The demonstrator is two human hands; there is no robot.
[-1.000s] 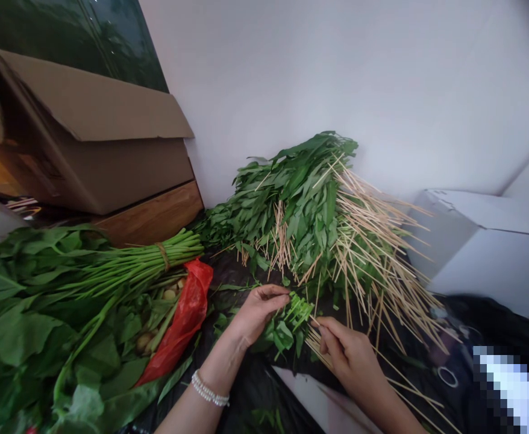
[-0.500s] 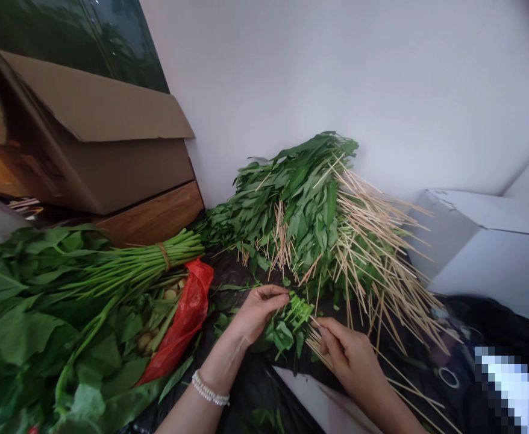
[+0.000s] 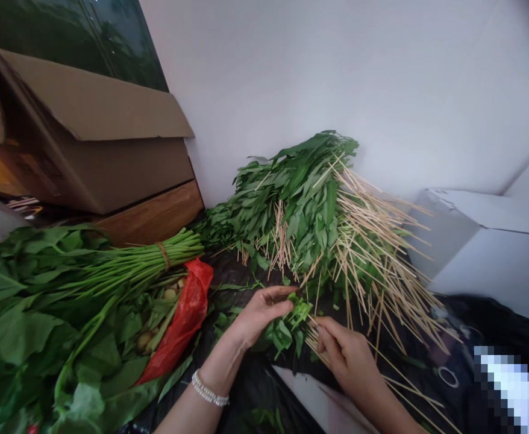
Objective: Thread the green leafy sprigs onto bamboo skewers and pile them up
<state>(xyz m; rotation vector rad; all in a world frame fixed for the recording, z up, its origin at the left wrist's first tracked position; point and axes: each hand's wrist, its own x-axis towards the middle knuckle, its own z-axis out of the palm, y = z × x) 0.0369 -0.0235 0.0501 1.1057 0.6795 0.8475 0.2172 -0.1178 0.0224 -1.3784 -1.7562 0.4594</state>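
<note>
My left hand, with a beaded bracelet at the wrist, has its thumb and forefinger closed on cut leafy greens. In my right hand a thin wooden skewer is pinched between thumb and fingers, its front part running into the greens. Loose leaves and more skewers lie below and between the hands. Beyond them rises a heap of leafy greens, with many bare skewer ends sticking out to the right.
At left lie broad-leaved greens with a tied bundle of stems and a red plastic bag. A cardboard box stands behind them. On the right are a white box and black plastic. A white wall closes the back.
My left hand has shifted slightly right, nearer my right hand, and the greens between them look more bunched together. The right hand has hardly moved.
</note>
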